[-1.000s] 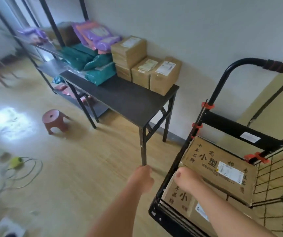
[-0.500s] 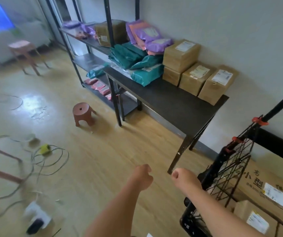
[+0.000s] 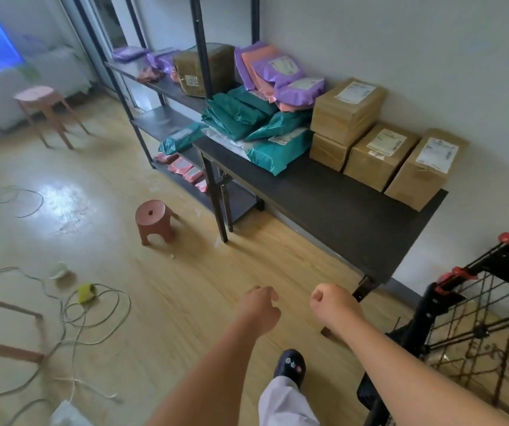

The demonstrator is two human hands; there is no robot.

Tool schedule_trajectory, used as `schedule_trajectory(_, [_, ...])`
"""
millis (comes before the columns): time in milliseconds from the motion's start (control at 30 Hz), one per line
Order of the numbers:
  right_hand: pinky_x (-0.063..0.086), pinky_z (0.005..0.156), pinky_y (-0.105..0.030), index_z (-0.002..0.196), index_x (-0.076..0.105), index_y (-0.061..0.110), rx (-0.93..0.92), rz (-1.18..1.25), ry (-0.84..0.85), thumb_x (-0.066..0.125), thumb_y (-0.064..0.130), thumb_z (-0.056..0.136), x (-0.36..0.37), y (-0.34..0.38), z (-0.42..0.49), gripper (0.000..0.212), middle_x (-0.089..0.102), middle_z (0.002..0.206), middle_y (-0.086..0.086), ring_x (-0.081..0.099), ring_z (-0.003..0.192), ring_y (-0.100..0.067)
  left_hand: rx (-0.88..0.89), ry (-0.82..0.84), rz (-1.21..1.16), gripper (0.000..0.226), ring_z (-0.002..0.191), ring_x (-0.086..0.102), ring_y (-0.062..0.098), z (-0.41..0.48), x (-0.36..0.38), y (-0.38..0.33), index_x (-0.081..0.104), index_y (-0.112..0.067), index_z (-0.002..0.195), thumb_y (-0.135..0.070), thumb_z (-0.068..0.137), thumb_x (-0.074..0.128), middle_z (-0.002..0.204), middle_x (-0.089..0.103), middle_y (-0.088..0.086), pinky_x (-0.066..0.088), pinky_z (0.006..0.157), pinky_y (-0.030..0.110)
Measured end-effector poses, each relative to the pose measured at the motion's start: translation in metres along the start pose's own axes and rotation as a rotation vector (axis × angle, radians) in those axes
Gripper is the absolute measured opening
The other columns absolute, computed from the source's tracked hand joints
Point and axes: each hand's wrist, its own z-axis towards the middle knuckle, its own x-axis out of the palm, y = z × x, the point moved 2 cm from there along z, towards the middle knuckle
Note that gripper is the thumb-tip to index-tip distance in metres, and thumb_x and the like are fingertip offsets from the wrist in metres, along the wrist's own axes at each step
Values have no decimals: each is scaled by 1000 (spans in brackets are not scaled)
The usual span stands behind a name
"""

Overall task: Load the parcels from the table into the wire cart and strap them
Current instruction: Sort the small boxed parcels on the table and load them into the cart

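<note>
Several brown cardboard parcels (image 3: pixel 382 155) stand along the wall on a black table (image 3: pixel 333 210), with teal mailer bags (image 3: pixel 256 124) and purple and pink bags (image 3: pixel 277 75) to their left. The black wire cart (image 3: pixel 480 315) with orange clips is at the lower right, cardboard boxes dimly visible inside. My left hand (image 3: pixel 259 309) and my right hand (image 3: pixel 333 309) hang over the floor in front of the table, both curled into loose fists with nothing in them.
A black metal shelf rack (image 3: pixel 167 87) with more parcels stands left of the table. A small brown stool (image 3: pixel 153 219) sits on the wooden floor. Cables (image 3: pixel 93 309) lie at the lower left, a pink stool (image 3: pixel 44 109) further back. My foot (image 3: pixel 290 367) is below.
The view has swung left, away from the cart and towards the table. My right hand has left the box in the cart; both hands now hang free.
</note>
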Motion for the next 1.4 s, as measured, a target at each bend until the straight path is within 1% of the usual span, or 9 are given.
schedule_trajectory(167, [49,62,-24,104,61,24,-2,20,-58,45,24,99,-45,22,62,17,61,90,7,62,85,-13,19,-16,28,38,127,47,24,64,-53,-18,55,-21,130,-18,92,54,134,50,4,41,97,32])
schedule_trajectory(333, [58,79,-33,99,61,26,39,72,-124,48,26,98,-99,37,117,13,64,94,6,63,86,-13,65,-29,48,39,125,49,20,118,-96,-55,55,-25,131,-19,93,52,135,51,1,42,95,29])
schedule_trajectory(600, [52,66,-23,106,63,27,96,88,-242,55,30,97,-160,44,170,13,63,93,8,62,82,-9,134,-117,31,40,113,56,15,183,-137,-98,57,-27,129,-14,92,49,127,55,-4,50,89,26])
schedule_trajectory(700, [55,69,-25,105,64,28,133,147,-304,55,30,97,-183,45,186,12,64,94,8,62,81,-9,145,-159,35,38,110,56,13,207,-153,-114,55,-27,130,-17,94,50,124,55,-4,48,82,24])
schedule_trajectory(833, [53,68,-26,105,65,28,191,210,-361,54,30,98,-203,51,207,13,65,95,7,62,82,-10,197,-211,77,38,113,55,18,244,-189,-144,54,-26,131,-18,94,49,127,56,-2,48,86,30])
schedule_trajectory(1067, [53,66,-30,91,62,25,286,347,-480,49,41,100,-246,67,245,23,64,82,5,61,74,-12,369,-310,2,51,121,53,21,305,-246,-187,34,-25,144,-31,96,52,139,48,1,45,86,34])
schedule_trajectory(1300, [33,51,-24,128,51,16,433,631,-701,46,43,101,-282,82,285,38,55,96,3,45,65,-6,389,-322,-139,51,120,53,26,359,-278,-216,35,-21,143,-40,97,48,137,46,6,45,91,39])
schedule_trajectory(1367, [45,62,-26,140,44,14,451,681,-697,46,43,101,-287,85,294,48,59,119,-6,57,82,-15,424,-312,-152,48,118,54,26,371,-282,-226,37,-20,140,-40,98,48,136,47,6,46,91,38])
schedule_trajectory(1400, [50,77,-32,145,40,13,451,706,-705,47,43,101,-289,86,298,53,56,133,-9,60,102,-23,441,-293,-168,49,120,53,25,376,-282,-231,37,-19,141,-40,98,48,138,47,5,45,92,37])
